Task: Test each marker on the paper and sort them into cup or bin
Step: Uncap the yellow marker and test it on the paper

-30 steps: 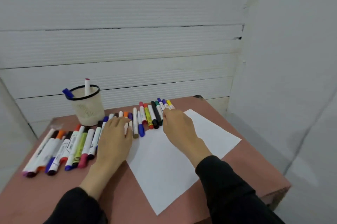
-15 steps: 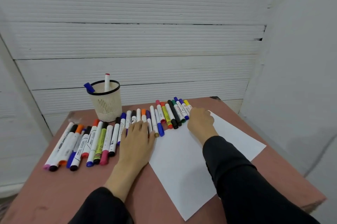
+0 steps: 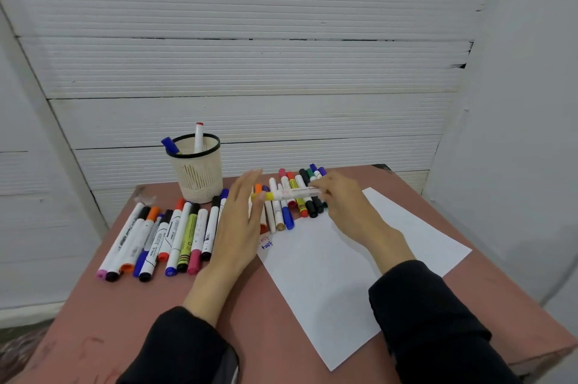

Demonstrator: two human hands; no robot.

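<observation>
A: What fills most of the frame?
B: A reddish table (image 3: 312, 361) in the lower half, with a white sheet of paper (image 3: 337, 286) lying right of centre; small red and blue scribbles sit at the sheet's left corner.
A: And the cup?
B: A mesh cup (image 3: 196, 175) stands left of centre at the table's back edge, two markers upright in it.
A: The hands?
B: The left hand (image 3: 240, 221) is at centre, fingers straight and together, holding nothing. The right hand (image 3: 341, 196) pinches a white marker with a yellow cap (image 3: 289, 195), level above the row of markers (image 3: 291, 199).
A: Other markers?
B: A second row (image 3: 162, 239) lies at centre left.
</observation>
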